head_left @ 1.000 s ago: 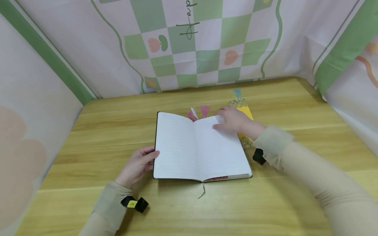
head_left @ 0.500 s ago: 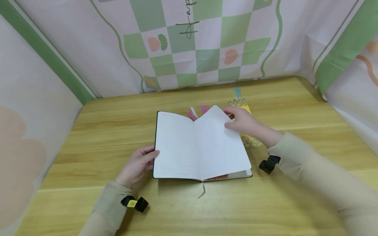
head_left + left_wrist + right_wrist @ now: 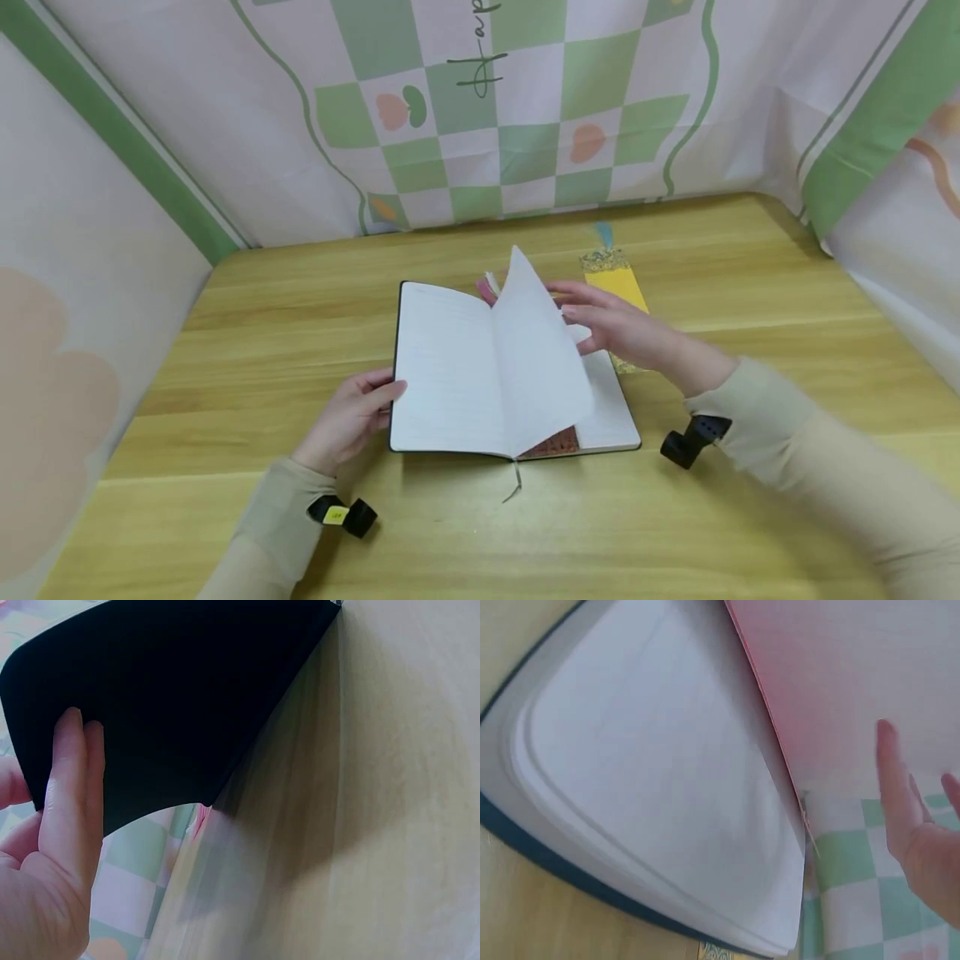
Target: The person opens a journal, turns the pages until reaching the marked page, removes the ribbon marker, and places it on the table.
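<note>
Notebook (image 3: 446, 375)'s open mid-frame. Our left hand (image 3: 358, 412) pinches its left edge; our right hand (image 3: 618, 325), right of centre, is loose and unclenched by the lifted page (image 3: 534, 358)'s underside. We'd sweep that over gently, left side steady, to avoid creases. The reddish strip (image 3: 555, 442) underneath is mostly hidden; can't tell whether our right hand touches paper.

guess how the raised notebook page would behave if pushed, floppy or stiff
The raised page is probably floppy, since it curves. It would likely swing rather than slide, as it joins the centre fold. It looks thin, so probably light.
</note>
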### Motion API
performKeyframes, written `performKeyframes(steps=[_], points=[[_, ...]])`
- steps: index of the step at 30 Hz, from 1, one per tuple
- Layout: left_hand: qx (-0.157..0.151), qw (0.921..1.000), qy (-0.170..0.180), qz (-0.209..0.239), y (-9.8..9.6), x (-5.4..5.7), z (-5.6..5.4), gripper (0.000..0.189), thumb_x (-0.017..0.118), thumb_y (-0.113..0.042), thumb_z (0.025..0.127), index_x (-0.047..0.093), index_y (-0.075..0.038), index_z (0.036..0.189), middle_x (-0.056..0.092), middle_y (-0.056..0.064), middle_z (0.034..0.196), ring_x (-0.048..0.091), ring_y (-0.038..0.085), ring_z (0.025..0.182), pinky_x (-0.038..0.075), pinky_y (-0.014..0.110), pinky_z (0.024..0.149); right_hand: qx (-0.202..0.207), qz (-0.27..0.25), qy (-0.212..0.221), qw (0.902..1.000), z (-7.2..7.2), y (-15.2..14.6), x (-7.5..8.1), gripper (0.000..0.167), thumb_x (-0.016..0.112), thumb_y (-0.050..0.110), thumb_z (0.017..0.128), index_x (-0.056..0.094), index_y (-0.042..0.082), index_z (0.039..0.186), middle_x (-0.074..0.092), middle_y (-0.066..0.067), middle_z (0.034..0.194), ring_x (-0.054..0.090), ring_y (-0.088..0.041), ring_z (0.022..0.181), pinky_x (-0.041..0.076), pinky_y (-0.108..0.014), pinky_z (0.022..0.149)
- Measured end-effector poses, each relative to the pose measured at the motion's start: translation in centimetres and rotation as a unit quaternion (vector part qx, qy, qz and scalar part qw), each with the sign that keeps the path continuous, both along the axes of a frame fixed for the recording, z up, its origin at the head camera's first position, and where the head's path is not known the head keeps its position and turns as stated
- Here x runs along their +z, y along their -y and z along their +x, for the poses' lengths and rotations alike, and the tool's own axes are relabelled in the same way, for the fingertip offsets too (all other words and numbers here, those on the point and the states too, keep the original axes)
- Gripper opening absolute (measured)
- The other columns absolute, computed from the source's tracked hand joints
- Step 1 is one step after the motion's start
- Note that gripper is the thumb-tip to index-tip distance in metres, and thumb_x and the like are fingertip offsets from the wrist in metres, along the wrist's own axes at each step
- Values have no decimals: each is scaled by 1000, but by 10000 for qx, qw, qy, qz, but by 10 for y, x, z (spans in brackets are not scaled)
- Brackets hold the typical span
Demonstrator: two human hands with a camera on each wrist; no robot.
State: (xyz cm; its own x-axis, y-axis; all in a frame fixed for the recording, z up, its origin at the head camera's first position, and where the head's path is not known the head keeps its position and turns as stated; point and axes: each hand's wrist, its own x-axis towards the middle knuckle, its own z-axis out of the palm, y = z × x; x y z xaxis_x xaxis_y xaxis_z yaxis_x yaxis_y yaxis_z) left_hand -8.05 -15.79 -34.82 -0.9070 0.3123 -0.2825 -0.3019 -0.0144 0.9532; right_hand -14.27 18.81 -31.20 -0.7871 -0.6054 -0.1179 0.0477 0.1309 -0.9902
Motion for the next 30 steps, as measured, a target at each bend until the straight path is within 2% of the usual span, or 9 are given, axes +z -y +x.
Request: performKeyframes(steps=[3,5,9,12,16,23,27,30], points=[[19,10000,21,-22,0,1,0,35,49,-9,98,50,12,126,67,-5,92,64,7,81,55,23,73,449,324,-389,9977,6,9,-1,61,34,31,100,13,3,151,19,-24,152,36,-37,128,49,-45,92],[12,10000,25,-26,-1,2,0,35,50,-9,98,50,12,126,67,-5,92,64,7,81,55,23,73,671,737,-764,9921,11,16,-2,60,35,33,100,16,6,151,19,-20,153,31,-41,133,42,-52,100],[-2,10000,24,32,-1,2,-1,28,50,-9,97,56,7,120,66,-5,91,63,7,80,55,23,72,1012,1578,-1649,9683,22,31,-5,58,44,31,99,25,10,150,27,-13,152,30,-35,136,28,-56,109],[0,10000,35,80,0,1,-1,21,50,-9,97,60,1,113,66,-5,90,63,7,80,55,23,72,1258,2108,-2170,9448,29,44,-8,58,51,31,96,32,13,148,32,-11,149,28,-30,136,28,-53,110],[-23,9999,73,93,1,1,-1,17,50,-10,97,62,-5,109,65,-5,90,63,6,79,55,23,71,1564,2637,-2433,9202,37,59,-10,59,56,37,93,35,21,147,26,-11,151,23,-30,137,32,-54,108],[-54,9998,57,205,0,2,0,15,49,-13,98,63,-11,101,66,-5,89,63,7,80,55,24,72,1919,3239,-2700,8862,44,74,-13,61,55,46,92,34,29,147,13,-9,157,17,-27,141,35,-47,108],[-76,9998,-39,205,0,1,1,20,48,-12,99,61,-2,111,66,-5,92,63,7,83,55,26,74,2071,3433,-2836,8711,45,78,-14,62,53,48,92,31,30,148,12,-8,158,15,-28,142,34,-46,108],[-116,9998,-134,27,1,1,1,33,50,-10,98,53,9,124,65,-5,95,63,8,85,55,26,76,2138,3499,-2869,8657,44,80,-14,62,52,48,93,31,30,148,12,-9,158,15,-28,142,33,-47,109]])
